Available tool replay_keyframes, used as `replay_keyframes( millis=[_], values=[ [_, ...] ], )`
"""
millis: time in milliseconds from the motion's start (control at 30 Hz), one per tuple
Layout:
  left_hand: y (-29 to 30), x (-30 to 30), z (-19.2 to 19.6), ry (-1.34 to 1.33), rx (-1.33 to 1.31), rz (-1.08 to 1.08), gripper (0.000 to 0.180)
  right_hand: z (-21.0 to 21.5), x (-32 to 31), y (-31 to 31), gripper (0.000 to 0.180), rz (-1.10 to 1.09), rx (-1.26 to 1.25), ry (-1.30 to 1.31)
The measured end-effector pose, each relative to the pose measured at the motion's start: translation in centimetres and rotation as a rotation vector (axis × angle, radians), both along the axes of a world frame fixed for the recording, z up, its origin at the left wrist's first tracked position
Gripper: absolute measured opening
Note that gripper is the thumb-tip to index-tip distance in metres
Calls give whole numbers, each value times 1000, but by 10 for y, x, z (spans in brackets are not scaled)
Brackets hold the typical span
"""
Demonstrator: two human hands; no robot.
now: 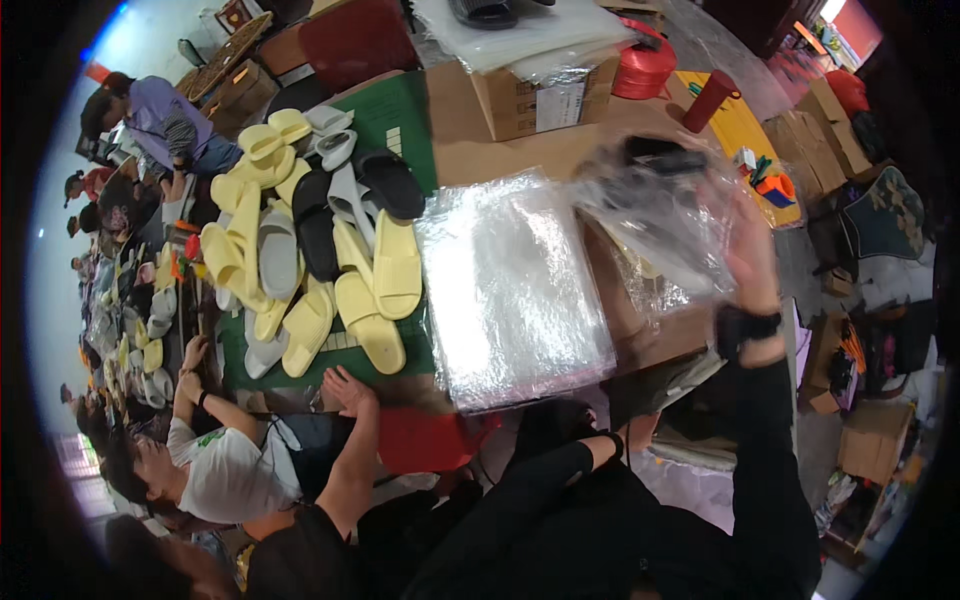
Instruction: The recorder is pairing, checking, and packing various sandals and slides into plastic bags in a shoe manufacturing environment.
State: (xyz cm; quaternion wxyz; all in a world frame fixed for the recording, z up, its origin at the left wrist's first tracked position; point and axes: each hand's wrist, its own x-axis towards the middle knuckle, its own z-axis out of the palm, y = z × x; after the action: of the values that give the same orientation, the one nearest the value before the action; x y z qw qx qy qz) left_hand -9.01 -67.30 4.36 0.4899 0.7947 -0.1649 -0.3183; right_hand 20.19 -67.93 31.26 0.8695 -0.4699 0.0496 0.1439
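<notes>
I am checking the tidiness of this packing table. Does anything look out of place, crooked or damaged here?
Nothing looks damaged or spilled. The slippers, yellow, grey, black and white, lie in a loose heap pointing different ways, not paired. The stack of clear plastic bags lies flat. The right hand holds up a crumpled clear bag, blurred. The left hand is hard to make out.

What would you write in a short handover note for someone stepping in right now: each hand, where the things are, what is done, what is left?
Right hand: raised over the table, holding a clear plastic bag with a dark item inside; motion-blurred, so I cannot say what the item is.
Left hand: low at the near table edge; its grip is hidden by the black sleeve.
Things: stack of clear bags lies flat on the table in front; pile of yellow, grey and black slippers sits to the left on the green mat.
Done: one bag appears filled.
Left: many slippers are loose and unbagged.
</notes>
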Motion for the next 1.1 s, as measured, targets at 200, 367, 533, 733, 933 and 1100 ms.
replay_keyframes(
  millis=[200, 367, 533, 733, 933, 1100],
  values=[
    [-6, 0, 7, 40, -51, 16, 41, 9, -164, -203, 35, -375, -480, -192],
    [-20, -13, -35, -106, 47, 161, 58, -11, -317, -274, 34, -466, -810, -86],
    [-38, -16, -6, 19, 92, 194, 56, -51, -360, -289, 36, -578, 129, 196],
    [-57, -35, -8, -166, 118, 218, 59, -160, -316, -285, 40, -375, -8, 337],
    [-47, -42, 7, -74, 194, 213, 42, -158, -243, -199, 46, -182, -1114, -174],
    [-63, -49, -64, -337, 59, 173, 59, -129, -175, -69, 29, 445, -1524, -769]
  ],
)
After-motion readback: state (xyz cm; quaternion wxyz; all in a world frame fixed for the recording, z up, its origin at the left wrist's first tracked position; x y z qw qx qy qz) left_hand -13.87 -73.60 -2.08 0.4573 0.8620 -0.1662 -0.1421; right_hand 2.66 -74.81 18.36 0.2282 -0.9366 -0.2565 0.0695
